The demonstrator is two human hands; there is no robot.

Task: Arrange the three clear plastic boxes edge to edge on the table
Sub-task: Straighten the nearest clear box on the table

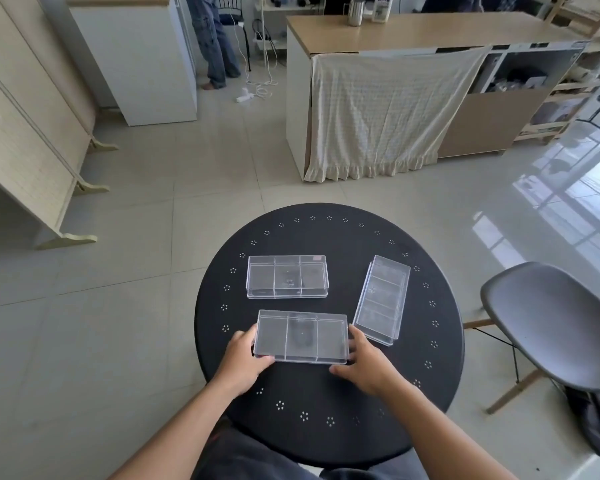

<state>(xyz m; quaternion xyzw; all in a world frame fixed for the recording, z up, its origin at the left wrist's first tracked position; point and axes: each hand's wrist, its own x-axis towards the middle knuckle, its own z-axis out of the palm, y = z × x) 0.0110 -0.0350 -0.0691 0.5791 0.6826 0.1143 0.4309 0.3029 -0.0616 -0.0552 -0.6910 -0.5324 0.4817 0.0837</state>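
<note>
Both bare forearms are reaching up from the bottom of the frame toward its lower centre. The left hand [242, 362] is curling its fingers [248, 336] inward with the thumb forward. The right hand [368, 363] is mirroring it, fingers [357, 336] extended, thumb pointing left.
</note>
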